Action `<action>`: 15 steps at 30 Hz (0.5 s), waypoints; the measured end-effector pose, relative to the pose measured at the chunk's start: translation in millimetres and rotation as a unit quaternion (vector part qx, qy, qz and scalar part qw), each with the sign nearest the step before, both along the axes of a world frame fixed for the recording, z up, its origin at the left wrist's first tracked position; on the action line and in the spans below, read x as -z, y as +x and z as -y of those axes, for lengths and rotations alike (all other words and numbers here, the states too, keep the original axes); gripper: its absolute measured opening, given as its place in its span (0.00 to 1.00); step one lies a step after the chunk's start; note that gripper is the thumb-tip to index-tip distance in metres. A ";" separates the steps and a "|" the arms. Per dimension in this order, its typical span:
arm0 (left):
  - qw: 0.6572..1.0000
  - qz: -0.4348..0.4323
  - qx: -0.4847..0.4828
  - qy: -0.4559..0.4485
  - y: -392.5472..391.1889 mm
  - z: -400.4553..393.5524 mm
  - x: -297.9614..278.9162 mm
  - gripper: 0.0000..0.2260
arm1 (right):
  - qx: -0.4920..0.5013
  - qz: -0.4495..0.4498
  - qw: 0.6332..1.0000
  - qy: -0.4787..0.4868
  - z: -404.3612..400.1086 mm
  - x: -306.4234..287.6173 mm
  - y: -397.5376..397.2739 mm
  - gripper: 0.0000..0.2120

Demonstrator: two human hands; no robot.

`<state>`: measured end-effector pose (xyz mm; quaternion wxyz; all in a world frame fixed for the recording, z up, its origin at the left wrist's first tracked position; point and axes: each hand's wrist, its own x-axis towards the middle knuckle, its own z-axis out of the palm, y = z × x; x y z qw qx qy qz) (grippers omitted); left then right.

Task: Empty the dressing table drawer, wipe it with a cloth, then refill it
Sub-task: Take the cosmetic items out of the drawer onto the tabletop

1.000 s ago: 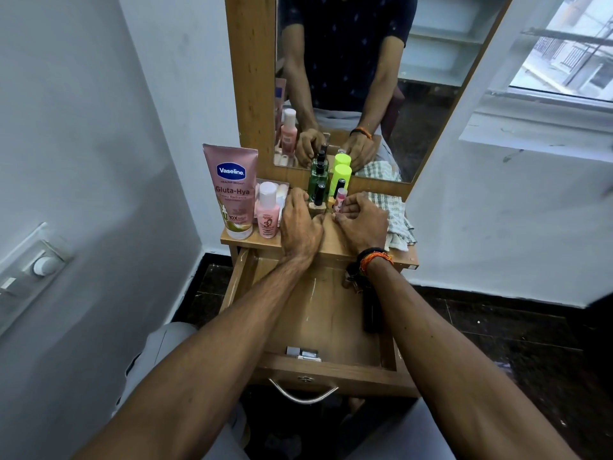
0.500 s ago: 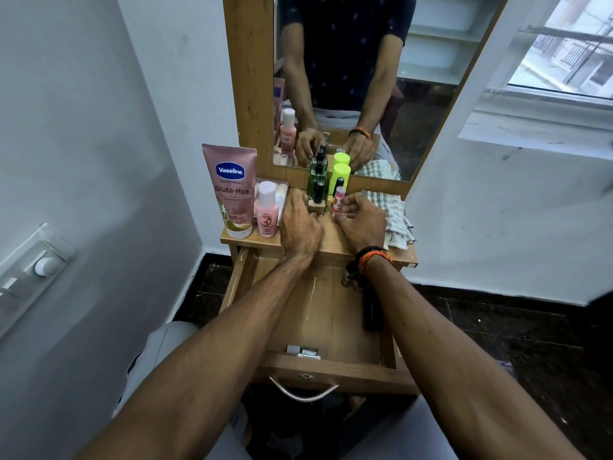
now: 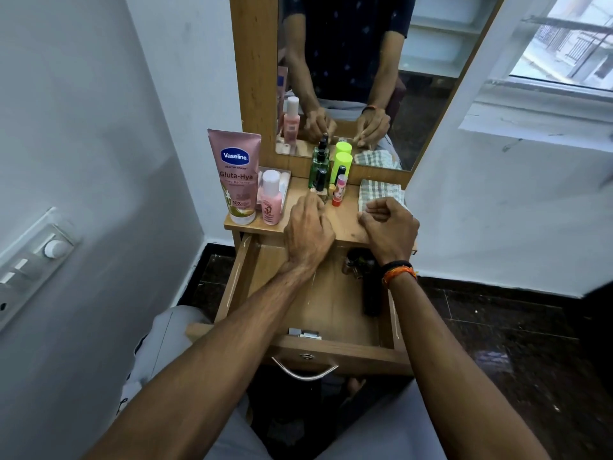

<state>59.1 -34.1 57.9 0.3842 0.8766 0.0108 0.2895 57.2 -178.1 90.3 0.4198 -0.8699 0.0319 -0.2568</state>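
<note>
The wooden drawer (image 3: 236, 280) is pulled out below the dressing table top (image 3: 345, 227). Dark items (image 3: 369, 287) lie along its right side, and small silver pieces (image 3: 304, 333) sit at its front. My left hand (image 3: 308, 234) rests on the top with its fingertips closed around the base of a small black-capped bottle (image 3: 319, 184). A pink lip balm (image 3: 339, 190) stands free beside it. My right hand (image 3: 389, 227) is loosely curled with nothing in it, just in front of the checked cloth (image 3: 381, 190).
A Vaseline tube (image 3: 237, 174), a pink bottle (image 3: 271, 200), a green bottle (image 3: 320, 166) and a neon-capped bottle (image 3: 343, 161) crowd the back of the top under the mirror (image 3: 365, 61). The wall has a switch panel (image 3: 33, 260) on the left, and there is a window (image 3: 564, 44) on the right.
My right hand let go of the pink lip balm and drew back to the right, toward the cloth. My left hand stayed at the small bottle.
</note>
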 end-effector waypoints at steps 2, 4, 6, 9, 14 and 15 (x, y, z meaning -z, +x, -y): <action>0.999 0.018 0.027 0.013 -6.8 1.3 3.2 0.06 | 0.002 -0.003 1.000 0.002 6.0 2.9 -12.4 0.07; 0.998 0.018 0.066 0.013 -13.3 1.7 5.6 0.05 | -0.001 -0.015 1.000 -0.004 11.6 6.8 -23.7 0.06; 0.992 -0.006 0.121 0.018 -19.0 0.0 6.6 0.05 | -0.007 -0.035 0.999 -0.014 18.6 11.2 -32.1 0.05; 0.961 -0.140 0.238 0.009 -26.7 -8.9 7.7 0.05 | -0.009 -0.101 0.994 -0.041 28.8 16.6 -44.8 0.05; 0.848 -0.341 0.385 0.129 -42.0 -29.7 20.1 0.07 | -0.027 -0.221 0.967 -0.122 31.7 32.0 -65.1 0.10; 0.837 -0.357 0.390 0.141 -45.2 -32.7 23.5 0.08 | -0.028 -0.236 0.961 -0.138 31.1 35.7 -67.7 0.09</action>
